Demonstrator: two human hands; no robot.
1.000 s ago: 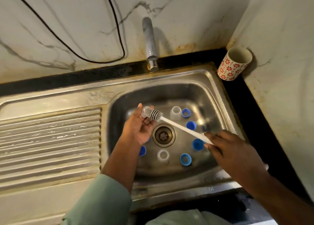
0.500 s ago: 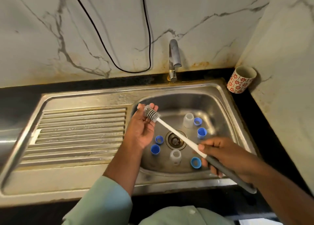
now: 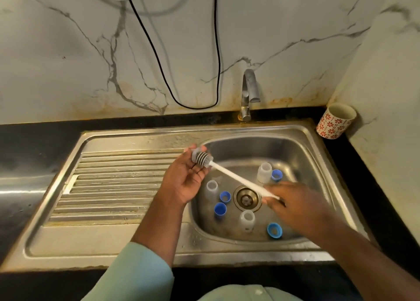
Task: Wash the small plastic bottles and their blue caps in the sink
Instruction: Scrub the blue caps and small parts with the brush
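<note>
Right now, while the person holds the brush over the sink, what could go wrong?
1. The brush stretches across the basin above upright bottles; lowering its stem could tip one over.
2. Loose blue caps lie close to the drain; running water might push them onto it and slow the draining.
3. The left hand touches only the bristle head, and the right hand looks blurred, so the grip may be unsteady.

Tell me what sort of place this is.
Most likely a home kitchen: a stainless steel sink with a ribbed drainboard is set in a black stone counter, a chrome tap stands against a marble-patterned wall, and a red-flowered ceramic cup sits in the corner.
</note>
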